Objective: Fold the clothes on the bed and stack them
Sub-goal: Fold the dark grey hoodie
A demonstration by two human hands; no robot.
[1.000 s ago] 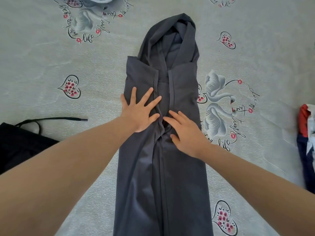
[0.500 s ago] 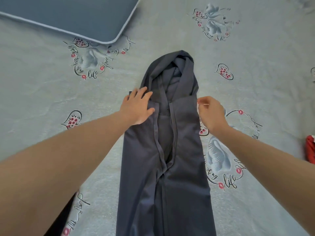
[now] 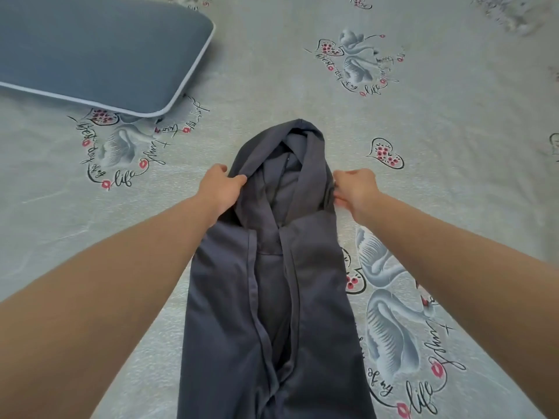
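Grey hoodie (image 3: 272, 297), hood between both gripping hands (left (image 3: 219, 189), right (image 3: 355, 189)).

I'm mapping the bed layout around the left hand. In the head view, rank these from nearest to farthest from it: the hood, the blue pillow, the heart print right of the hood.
1. hood, gripped by the left hand at its left edge.
2. blue pillow, up and to the left.
3. heart print, beyond the hood, past the right hand.

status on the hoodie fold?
Done: the grey hoodie has both sides folded inward into a long strip on the bedsheet. In hand: left hand and right hand grip the hood's edges. Left: folding it lengthwise and stacking; no stack in view.
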